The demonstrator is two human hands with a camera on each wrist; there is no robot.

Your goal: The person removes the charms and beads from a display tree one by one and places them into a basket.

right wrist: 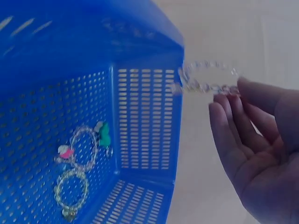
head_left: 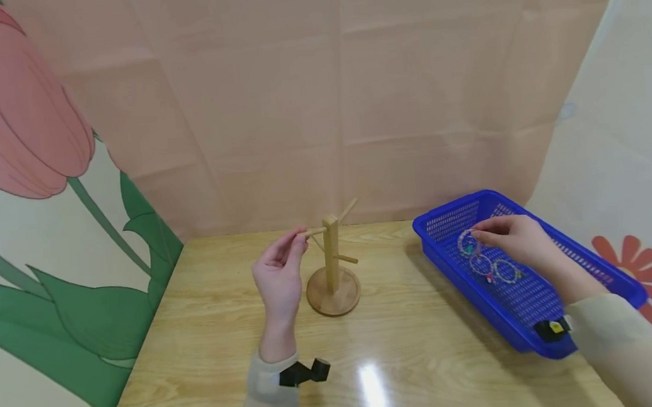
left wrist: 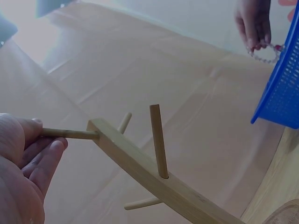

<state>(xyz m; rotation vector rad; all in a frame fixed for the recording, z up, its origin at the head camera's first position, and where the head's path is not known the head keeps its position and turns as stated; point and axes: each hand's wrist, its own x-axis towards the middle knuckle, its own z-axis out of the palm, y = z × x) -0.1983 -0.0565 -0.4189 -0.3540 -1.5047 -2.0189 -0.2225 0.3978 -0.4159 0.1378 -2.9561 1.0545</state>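
So my left hand (head_left: 279, 276) pinched the wooden stand's (head_left: 333, 272) peg, right hand (head_left: 518, 240) gripped one bracelet (head_left: 467, 244), nothing hung yet, two left in the basket (head_left: 591, 267).

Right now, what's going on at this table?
A person sits at a wooden table. The left hand pinches a peg of a small wooden stand, which has nothing hanging on it. The right hand holds a clear beaded bracelet lifted above a blue basket. Two more bracelets lie on the basket floor.
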